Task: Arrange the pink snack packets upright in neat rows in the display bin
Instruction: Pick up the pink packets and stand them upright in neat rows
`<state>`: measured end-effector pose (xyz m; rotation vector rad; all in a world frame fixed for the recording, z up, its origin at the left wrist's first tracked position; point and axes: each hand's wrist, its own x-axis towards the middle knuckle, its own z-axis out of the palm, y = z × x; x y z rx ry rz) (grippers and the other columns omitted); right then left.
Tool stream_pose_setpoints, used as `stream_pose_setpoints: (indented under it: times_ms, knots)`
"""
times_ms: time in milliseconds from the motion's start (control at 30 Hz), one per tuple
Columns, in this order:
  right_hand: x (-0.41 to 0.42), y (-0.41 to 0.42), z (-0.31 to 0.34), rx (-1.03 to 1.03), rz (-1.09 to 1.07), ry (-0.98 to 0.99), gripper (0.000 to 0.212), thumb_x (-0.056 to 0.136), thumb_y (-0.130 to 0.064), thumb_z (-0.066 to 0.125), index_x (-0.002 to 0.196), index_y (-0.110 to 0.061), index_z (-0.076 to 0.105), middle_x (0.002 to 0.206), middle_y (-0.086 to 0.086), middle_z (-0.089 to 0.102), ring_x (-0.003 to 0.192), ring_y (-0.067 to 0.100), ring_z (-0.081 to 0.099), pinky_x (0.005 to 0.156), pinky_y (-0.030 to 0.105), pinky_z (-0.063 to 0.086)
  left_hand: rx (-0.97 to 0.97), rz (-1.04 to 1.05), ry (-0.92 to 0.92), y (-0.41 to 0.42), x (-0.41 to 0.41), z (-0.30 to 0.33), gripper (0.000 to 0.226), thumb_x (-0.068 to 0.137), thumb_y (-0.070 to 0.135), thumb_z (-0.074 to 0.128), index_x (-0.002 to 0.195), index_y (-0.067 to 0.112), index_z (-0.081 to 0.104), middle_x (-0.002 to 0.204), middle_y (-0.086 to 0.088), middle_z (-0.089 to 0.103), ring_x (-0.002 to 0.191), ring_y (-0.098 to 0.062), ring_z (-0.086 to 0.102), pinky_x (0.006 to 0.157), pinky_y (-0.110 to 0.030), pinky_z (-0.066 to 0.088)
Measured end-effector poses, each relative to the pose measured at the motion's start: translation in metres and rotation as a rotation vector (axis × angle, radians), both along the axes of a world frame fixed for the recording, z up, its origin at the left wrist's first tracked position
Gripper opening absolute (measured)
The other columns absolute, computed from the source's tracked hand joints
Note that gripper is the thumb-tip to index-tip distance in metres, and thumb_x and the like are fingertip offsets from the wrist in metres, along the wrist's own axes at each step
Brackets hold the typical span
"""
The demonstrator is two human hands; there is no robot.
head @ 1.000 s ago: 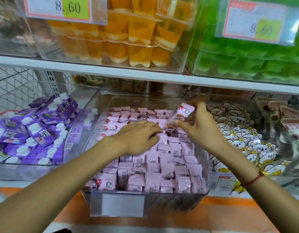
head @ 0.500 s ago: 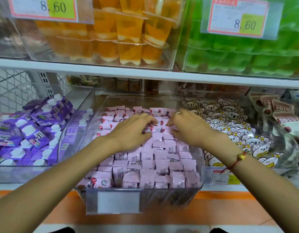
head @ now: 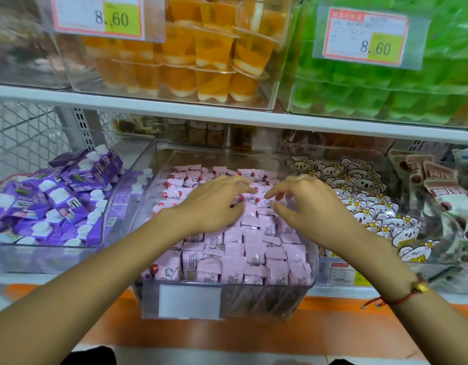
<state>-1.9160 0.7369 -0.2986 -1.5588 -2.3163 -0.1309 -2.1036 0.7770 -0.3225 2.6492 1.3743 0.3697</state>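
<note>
Filling the clear plastic display bin on the lower shelf, the pink snack packets stand as small, glossy, crimp-edged squares in packed rows. The left hand and right hand hover over the middle rows, fingers spread and loosely bent, each grip wide and holding nothing. Beside the bin lie purple pouches with white caps.

1. The left hand and right hand hide the pink snack packets beneath them in the display bin.
2. Fingertips are motion-blurred; whether either hand grips a packet cannot be told.
3. The green cups are blurred.
4. The left price tag is cut by the top edge.
5. Packet print is too small to read.
</note>
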Motion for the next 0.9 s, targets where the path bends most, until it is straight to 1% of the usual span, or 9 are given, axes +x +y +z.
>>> stream_pose_setpoints:
  times_ms: [133,200,267,433,600,700,733,833,900]
  knots:
    - [-0.025,0.009,0.011,-0.032,0.048,0.037,0.018,0.090,-0.027,0.057,0.105,-0.028,0.068,0.087,-0.011,0.057,0.086,0.013,0.057,0.071,0.026,0.042,0.406,0.178,-0.103,-0.041,-0.062,0.013,0.039,0.089,0.021,0.060,0.127,0.027,0.057,0.137,0.009,0.050,0.125,-0.016,0.043,0.097,-0.037,0.039]
    - [-0.044,0.017,0.015,-0.045,0.076,0.058,0.017,0.090,-0.026,0.057,0.103,-0.027,0.069,0.082,-0.011,0.057,0.083,0.014,0.059,0.072,0.028,0.047,0.487,0.275,-0.171,-0.057,-0.089,0.012,0.034,0.088,0.019,0.062,0.121,0.023,0.061,0.130,0.004,0.055,0.115,-0.021,0.050,0.088,-0.035,0.042]
    - [-0.065,0.025,0.013,-0.053,0.107,0.082,0.018,0.090,-0.024,0.057,0.103,-0.026,0.070,0.084,-0.007,0.062,0.082,0.016,0.061,0.073,0.031,0.050,0.440,0.377,-0.268,-0.067,-0.107,0.004,0.033,0.088,0.019,0.060,0.121,0.022,0.060,0.126,0.003,0.056,0.109,-0.023,0.054,0.087,-0.034,0.042]
    - [-0.104,0.043,-0.018,-0.233,0.129,0.052,0.022,0.093,-0.024,0.054,0.104,-0.016,0.071,0.105,0.003,0.067,0.091,0.020,0.060,0.080,0.034,0.050,0.116,0.533,-0.519,-0.072,-0.114,-0.020,0.040,0.088,0.027,0.057,0.127,0.033,0.052,0.114,0.007,0.064,0.098,-0.018,0.063,0.085,-0.038,0.049]
    - [-0.102,0.056,-0.020,-0.411,0.176,-0.015,0.031,0.090,-0.028,0.061,0.116,-0.012,0.067,0.120,0.003,0.062,0.091,0.007,0.051,0.080,0.020,0.040,0.013,0.489,-0.655,-0.069,-0.113,-0.023,0.029,0.089,0.025,0.056,0.113,0.043,0.055,0.107,0.013,0.064,0.098,-0.015,0.063,0.088,-0.035,0.049]
    - [-0.102,0.062,-0.014,-0.486,0.169,-0.020,0.032,0.087,-0.027,0.066,0.116,-0.013,0.067,0.123,0.000,0.064,0.102,0.012,0.058,0.091,0.025,0.046,-0.043,0.470,-0.694,-0.067,-0.117,-0.023,0.029,0.089,0.024,0.058,0.114,0.040,0.055,0.116,0.011,0.064,0.103,-0.011,0.062,0.091,-0.034,0.048]
    - [-0.102,0.063,-0.014,-0.485,0.163,-0.015,0.032,0.085,-0.028,0.068,0.114,-0.014,0.069,0.119,-0.002,0.065,0.098,0.010,0.059,0.088,0.024,0.047,-0.050,0.474,-0.689,-0.067,-0.118,-0.023,0.030,0.089,0.025,0.059,0.117,0.036,0.056,0.118,0.010,0.063,0.104,-0.011,0.061,0.091,-0.033,0.047]
    - [-0.103,0.063,-0.020,-0.367,0.145,0.049,0.021,0.078,-0.032,0.074,0.096,-0.020,0.075,0.087,-0.013,0.066,0.069,-0.001,0.051,0.060,0.014,0.037,-0.054,0.476,-0.676,-0.067,-0.118,-0.022,0.033,0.090,0.028,0.059,0.123,0.032,0.056,0.120,0.010,0.062,0.103,-0.010,0.060,0.088,-0.029,0.046]
    - [-0.102,0.061,-0.025,-0.277,0.141,0.075,0.016,0.079,-0.033,0.074,0.089,-0.022,0.076,0.080,-0.015,0.062,0.066,-0.001,0.050,0.054,0.013,0.033,-0.056,0.472,-0.681,-0.067,-0.117,-0.021,0.032,0.090,0.028,0.058,0.122,0.032,0.056,0.120,0.013,0.061,0.100,-0.007,0.060,0.087,-0.027,0.044]
